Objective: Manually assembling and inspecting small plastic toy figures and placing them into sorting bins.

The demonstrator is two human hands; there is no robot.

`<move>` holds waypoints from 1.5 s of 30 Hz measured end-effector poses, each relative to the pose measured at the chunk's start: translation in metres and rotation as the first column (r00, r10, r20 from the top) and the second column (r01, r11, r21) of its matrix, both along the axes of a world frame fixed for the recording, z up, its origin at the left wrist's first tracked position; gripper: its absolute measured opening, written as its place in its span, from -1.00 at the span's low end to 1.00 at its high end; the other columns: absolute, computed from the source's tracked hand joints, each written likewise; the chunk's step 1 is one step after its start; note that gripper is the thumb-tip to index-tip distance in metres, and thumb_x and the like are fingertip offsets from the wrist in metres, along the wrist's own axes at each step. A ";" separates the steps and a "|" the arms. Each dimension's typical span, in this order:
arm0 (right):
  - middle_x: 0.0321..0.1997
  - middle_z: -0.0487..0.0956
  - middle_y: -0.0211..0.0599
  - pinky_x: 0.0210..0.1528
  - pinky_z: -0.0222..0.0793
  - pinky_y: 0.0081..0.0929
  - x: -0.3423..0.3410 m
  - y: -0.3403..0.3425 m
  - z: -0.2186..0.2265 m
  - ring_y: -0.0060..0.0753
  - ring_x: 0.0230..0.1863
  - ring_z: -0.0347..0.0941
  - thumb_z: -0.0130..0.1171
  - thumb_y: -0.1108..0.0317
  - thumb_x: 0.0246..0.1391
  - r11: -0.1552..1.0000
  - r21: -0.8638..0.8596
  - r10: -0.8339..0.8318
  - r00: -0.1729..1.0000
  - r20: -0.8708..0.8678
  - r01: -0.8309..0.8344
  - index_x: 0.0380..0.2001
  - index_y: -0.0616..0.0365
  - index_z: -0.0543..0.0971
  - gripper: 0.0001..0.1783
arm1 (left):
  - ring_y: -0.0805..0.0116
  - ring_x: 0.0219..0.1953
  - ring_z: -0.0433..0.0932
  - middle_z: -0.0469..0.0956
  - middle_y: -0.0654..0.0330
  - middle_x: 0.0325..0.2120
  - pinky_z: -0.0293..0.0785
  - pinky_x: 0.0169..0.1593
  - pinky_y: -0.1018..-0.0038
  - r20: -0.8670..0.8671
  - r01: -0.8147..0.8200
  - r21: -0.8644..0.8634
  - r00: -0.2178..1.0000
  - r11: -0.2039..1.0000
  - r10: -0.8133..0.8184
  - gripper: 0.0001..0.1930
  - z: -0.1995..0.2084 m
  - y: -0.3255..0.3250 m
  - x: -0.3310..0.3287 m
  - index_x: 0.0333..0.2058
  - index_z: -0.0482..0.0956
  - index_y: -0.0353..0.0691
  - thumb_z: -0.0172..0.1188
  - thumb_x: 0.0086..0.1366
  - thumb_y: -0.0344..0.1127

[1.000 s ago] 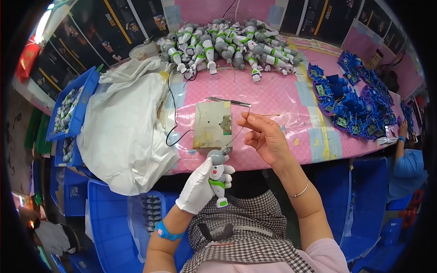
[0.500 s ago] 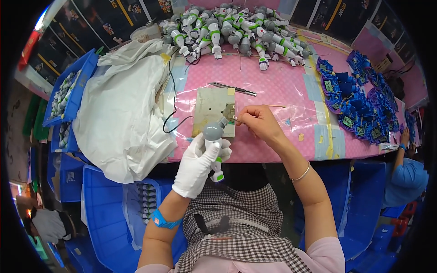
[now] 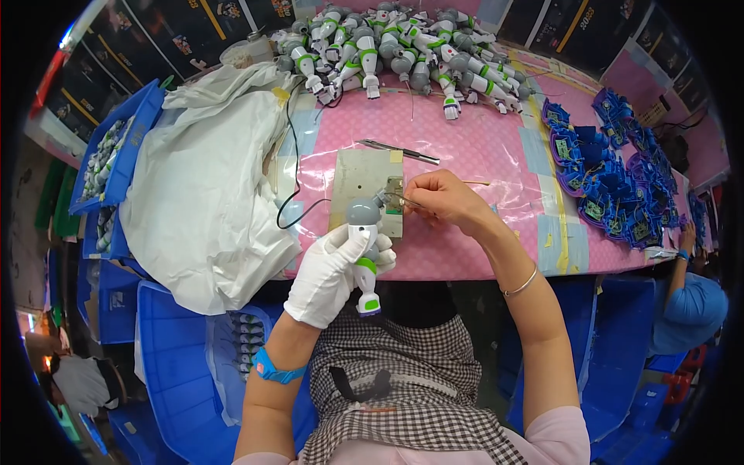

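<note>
My R hand (image 3: 442, 195) dropped since 1s ago, fingertips (image 3: 417, 188) pinching wire (image 3: 404, 199); metal box (image 3: 355, 174) just L of 'em, so wire's by its edge. Gloved L hand (image 3: 319, 277) holds toy limb (image 3: 362, 235).

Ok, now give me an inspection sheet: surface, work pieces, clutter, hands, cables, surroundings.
Surface: glossy pink covering, reflecting light.
Work pieces: toy limb with a grey ball end; grey box behind it.
Clutter: heaped toy limbs, clustered blue parts, white sheet, slim dark tool.
Hands: gloved left hand holds the toy limb; bare right hand pinches a thin wire.
Cables: black cable looping to the grey box's left side.
Surroundings: blue bins, a co-worker's blue sleeve.
</note>
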State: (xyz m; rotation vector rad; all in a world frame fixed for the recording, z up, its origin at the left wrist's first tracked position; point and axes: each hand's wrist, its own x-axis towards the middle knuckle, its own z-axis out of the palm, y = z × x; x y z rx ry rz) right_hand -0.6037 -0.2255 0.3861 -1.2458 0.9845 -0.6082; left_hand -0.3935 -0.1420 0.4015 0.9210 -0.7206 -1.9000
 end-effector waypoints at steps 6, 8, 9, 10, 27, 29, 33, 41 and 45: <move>-0.70 0.37 -0.51 -0.68 0.10 -0.70 0.001 0.002 0.003 -0.71 -0.71 0.21 0.01 0.32 0.00 0.999 0.035 -0.040 0.999 -0.022 0.041 -0.61 0.21 0.51 -0.77 | 0.38 -0.33 0.54 0.51 0.18 -0.36 0.48 -0.36 0.54 -0.046 -0.013 -0.011 0.999 1.000 0.012 -0.73 0.002 0.000 -0.003 -0.24 0.48 -0.26 0.12 0.26 -0.16; -0.70 0.40 -0.49 -0.67 0.14 -0.70 0.002 -0.001 0.001 -0.69 -0.72 0.23 0.02 0.32 -0.01 0.997 -0.070 -0.022 0.998 -0.063 0.017 -0.63 0.19 0.50 -0.78 | 0.39 -0.34 0.53 0.51 0.18 -0.36 0.49 -0.31 0.51 -0.030 -0.008 -0.006 1.000 1.000 0.007 -0.74 0.008 0.003 -0.001 -0.22 0.47 -0.25 0.12 0.27 -0.17; -0.69 0.42 -0.48 -0.67 0.16 -0.70 -0.001 -0.008 0.007 -0.67 -0.71 0.25 0.04 0.33 -0.02 0.995 -0.061 -0.086 0.994 -0.069 0.082 -0.64 0.18 0.50 -0.79 | 0.40 -0.35 0.52 0.50 0.19 -0.35 0.50 -0.28 0.48 -0.087 -0.003 0.029 0.996 1.000 0.005 -0.74 0.009 0.006 0.001 -0.21 0.46 -0.25 0.12 0.26 -0.18; -0.68 0.44 -0.46 -0.67 0.18 -0.70 -0.006 -0.019 0.014 -0.66 -0.71 0.28 0.06 0.33 -0.03 0.989 -0.052 -0.145 0.987 -0.075 0.142 -0.65 0.17 0.50 -0.80 | 0.41 -0.35 0.51 0.49 0.19 -0.34 0.50 -0.25 0.45 -0.144 0.000 0.064 0.990 0.998 0.009 -0.74 0.009 0.009 0.005 -0.19 0.45 -0.24 0.13 0.26 -0.20; 0.13 0.35 -0.20 -0.23 0.46 -0.12 -0.046 -0.242 -0.022 0.06 -0.10 0.44 -0.14 0.48 0.04 0.281 -0.529 -0.746 0.165 -0.645 -0.800 0.02 0.04 0.35 -0.59 | 0.42 -0.21 0.49 0.55 0.11 -0.27 0.39 -0.07 0.50 0.626 -0.343 -0.427 0.555 0.837 0.547 -0.51 0.000 0.106 0.137 -0.07 0.46 -0.33 0.34 -0.01 -0.34; 0.26 0.22 -0.13 -0.19 0.44 -0.13 -0.066 -0.256 -0.025 0.04 -0.08 0.45 -0.09 0.44 0.01 0.391 -0.421 -0.742 -0.010 -0.670 -0.818 0.10 -0.16 0.34 -0.47 | 0.37 -0.27 0.49 0.53 0.10 -0.35 0.40 -0.13 0.47 0.692 -0.511 -0.461 0.304 0.725 0.654 -0.54 -0.010 0.129 0.175 -0.16 0.48 -0.34 0.37 -0.06 -0.31; 0.28 0.20 -0.16 -0.12 0.40 -0.17 -0.094 -0.265 -0.024 0.01 0.01 0.38 -0.10 0.45 0.01 0.349 -0.349 -0.780 -0.063 -0.623 -0.870 0.07 -0.09 0.37 -0.52 | 0.31 -0.47 0.51 0.53 0.09 -0.55 0.41 -0.33 0.40 0.721 -0.729 -0.610 -0.347 0.311 0.600 -0.67 -0.099 0.220 0.295 -0.37 0.50 -0.35 0.31 -0.09 -0.28; 0.22 0.28 -0.12 0.10 0.26 -0.32 -0.089 -0.235 0.007 -0.12 0.18 0.27 -0.07 0.55 0.06 0.092 -0.599 -0.549 0.461 -0.697 -0.795 0.14 0.15 0.29 -0.49 | 0.14 -0.32 0.58 0.58 0.02 -0.36 0.48 -0.29 0.27 0.995 -0.998 0.029 0.024 -0.050 0.095 -0.58 -0.347 0.511 0.401 -0.27 0.54 -0.31 0.39 -0.07 -0.18; 0.16 0.35 -0.10 0.05 0.31 -0.41 -0.112 -0.229 0.030 -0.20 0.14 0.33 -0.01 0.39 0.16 0.435 -0.891 -0.567 0.727 -0.387 -0.135 0.12 0.24 0.30 -0.55 | 0.02 -0.19 0.56 0.55 -0.07 -0.25 0.50 -0.18 0.24 0.949 -0.977 0.214 0.210 -0.007 -0.236 -0.53 -0.358 0.510 0.402 -0.24 0.53 -0.30 0.43 -0.11 -0.17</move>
